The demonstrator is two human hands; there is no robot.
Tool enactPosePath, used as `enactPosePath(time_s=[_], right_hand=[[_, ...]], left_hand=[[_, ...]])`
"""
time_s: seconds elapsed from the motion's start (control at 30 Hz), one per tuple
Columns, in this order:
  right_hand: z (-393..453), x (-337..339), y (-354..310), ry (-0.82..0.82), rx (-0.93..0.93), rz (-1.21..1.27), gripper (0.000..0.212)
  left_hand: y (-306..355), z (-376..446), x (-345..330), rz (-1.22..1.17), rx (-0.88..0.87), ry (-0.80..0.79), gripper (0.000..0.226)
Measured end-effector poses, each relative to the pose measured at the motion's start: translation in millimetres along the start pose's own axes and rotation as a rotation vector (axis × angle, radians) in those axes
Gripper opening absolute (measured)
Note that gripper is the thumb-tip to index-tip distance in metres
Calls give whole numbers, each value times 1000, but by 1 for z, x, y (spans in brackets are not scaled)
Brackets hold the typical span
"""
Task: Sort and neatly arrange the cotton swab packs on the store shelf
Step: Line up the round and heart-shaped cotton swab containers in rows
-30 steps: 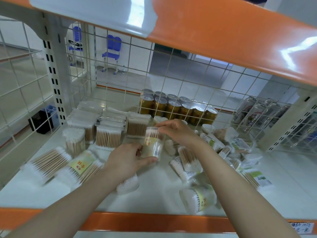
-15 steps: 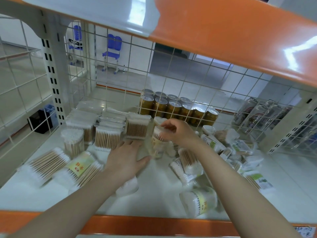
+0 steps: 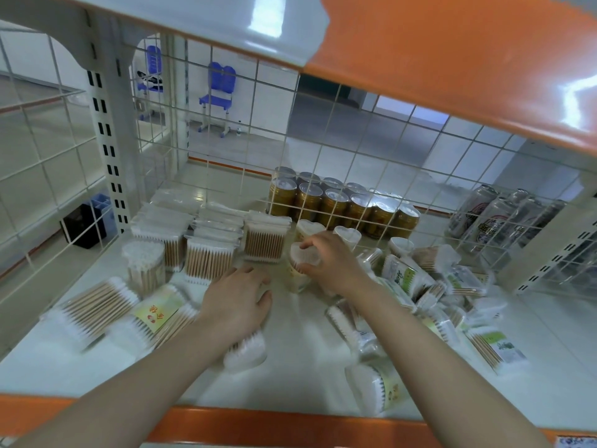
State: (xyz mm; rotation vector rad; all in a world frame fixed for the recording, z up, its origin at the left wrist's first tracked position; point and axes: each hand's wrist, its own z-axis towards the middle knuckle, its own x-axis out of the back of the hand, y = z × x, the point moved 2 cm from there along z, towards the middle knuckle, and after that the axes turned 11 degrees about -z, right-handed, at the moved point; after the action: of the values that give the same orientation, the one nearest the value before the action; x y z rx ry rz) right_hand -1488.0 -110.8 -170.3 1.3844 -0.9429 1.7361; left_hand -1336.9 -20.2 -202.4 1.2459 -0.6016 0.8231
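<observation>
A right hand (image 3: 329,263) grasps a clear heart-shaped tub of cotton swabs (image 3: 298,266), standing it on the white shelf (image 3: 300,344) beside upright packs, left hand (image 3: 239,299) relaxed; release likely follows

pale tiled floor (image 3: 371,137) behind wire mesh, two blue chairs (image 3: 217,92), white wall, glare on orange shelf edge (image 3: 468,59)

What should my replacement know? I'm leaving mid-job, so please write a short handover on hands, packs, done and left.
Right hand grips an upright heart-shaped swab tub on the shelf, in front of two more tubs.
Left hand is open and holds nothing, just left of it.
Done: rectangular swab boxes stand in rows at the back left, beside one round tub.
Left: flat packs at front left, a jumbled pile on the right, and loose packs near the front edge.
</observation>
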Motion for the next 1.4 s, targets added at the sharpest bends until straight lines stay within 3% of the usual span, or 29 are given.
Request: enactPosePath(time_s=[0.3, 0.73, 1.17, 1.4], right_hand=[[-5, 0, -4, 30, 51, -204, 37], [4, 0, 0, 57, 42, -316, 29], [4, -1, 4, 65, 43, -282, 33], [-2, 11, 11, 52, -52, -114, 41]], left_hand=[[1, -2, 0, -15, -5, -17, 31], [-2, 1, 1, -42, 14, -3, 26], [-3, 3, -3, -55, 18, -1, 28], [3, 2, -3, -62, 24, -35, 29]])
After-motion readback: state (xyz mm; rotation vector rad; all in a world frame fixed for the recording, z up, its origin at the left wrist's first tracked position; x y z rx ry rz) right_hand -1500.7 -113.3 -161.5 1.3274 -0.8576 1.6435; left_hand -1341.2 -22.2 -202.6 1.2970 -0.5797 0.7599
